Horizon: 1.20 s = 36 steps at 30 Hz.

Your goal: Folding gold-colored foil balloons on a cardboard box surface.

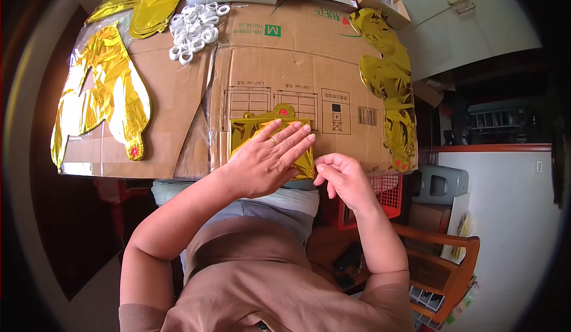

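Observation:
A gold foil balloon (pixel 241 133), flat and folded into a rough square, lies at the front edge of the cardboard. Its small rounded tab with a red mark (pixel 284 112) sticks out beyond the far side. My left hand (pixel 267 159) rests palm down on the foil with its fingers stretched out, wearing a ring. Beside the foil's near right corner, my right hand (pixel 342 177) has its fingers curled in toward the thumb. Whether it pinches the foil's edge there cannot be made out.
Flat gold foil balloons (pixel 128 100) lie at the left, with another (pixel 389 76) along the right edge. A pile of white string loops (pixel 193 29) sits at the back left. The brown cardboard (pixel 256 64) covers the work surface. A red plastic crate (pixel 386 192) stands below, near a wooden chair (pixel 440 240).

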Available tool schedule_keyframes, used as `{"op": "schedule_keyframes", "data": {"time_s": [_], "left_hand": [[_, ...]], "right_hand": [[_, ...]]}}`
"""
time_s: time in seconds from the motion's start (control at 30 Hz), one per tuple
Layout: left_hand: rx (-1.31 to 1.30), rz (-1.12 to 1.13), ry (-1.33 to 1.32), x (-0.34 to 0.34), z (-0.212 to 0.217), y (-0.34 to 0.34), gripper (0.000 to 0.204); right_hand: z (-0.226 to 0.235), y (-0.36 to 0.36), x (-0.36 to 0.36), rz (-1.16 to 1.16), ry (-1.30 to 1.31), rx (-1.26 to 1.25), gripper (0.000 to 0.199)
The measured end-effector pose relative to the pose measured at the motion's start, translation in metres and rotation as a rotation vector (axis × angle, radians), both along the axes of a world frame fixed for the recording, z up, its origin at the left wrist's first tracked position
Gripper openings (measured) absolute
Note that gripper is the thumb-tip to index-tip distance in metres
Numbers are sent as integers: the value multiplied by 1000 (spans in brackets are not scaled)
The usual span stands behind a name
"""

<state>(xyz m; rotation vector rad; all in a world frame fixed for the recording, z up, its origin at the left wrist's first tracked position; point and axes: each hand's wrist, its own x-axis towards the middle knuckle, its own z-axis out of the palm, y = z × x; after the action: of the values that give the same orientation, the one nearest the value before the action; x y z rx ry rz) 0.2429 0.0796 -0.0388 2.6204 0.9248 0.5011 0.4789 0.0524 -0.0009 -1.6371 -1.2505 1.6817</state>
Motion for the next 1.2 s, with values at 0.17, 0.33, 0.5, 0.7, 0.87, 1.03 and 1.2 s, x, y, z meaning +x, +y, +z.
{"op": "schedule_keyframes", "data": {"time_s": [0.17,0.33,0.5,0.7,0.87,1.03,1.2], "left_hand": [[-5,13,16,1,1,0,75],[7,15,3,1,-1,0,75],[5,9,-6,2,-1,0,75],[29,-1,6,2,-3,0,75],[17,0,-4,1,-4,0,74],[-85,-58,-315,-6,8,7,62],[91,42,-394,-19,8,0,34]], "right_hand": [[-2,1,-3,11,17,-69,21],[-5,-4,-3,53,-30,-27,21],[-8,-5,0,108,-35,-10,20],[-1,-4,-1,178,-121,27,18],[9,-6,-7,188,-288,84,19],[-1,-3,-15,60,-193,118,23],[-1,-1,-16,116,-332,151,22]]}}
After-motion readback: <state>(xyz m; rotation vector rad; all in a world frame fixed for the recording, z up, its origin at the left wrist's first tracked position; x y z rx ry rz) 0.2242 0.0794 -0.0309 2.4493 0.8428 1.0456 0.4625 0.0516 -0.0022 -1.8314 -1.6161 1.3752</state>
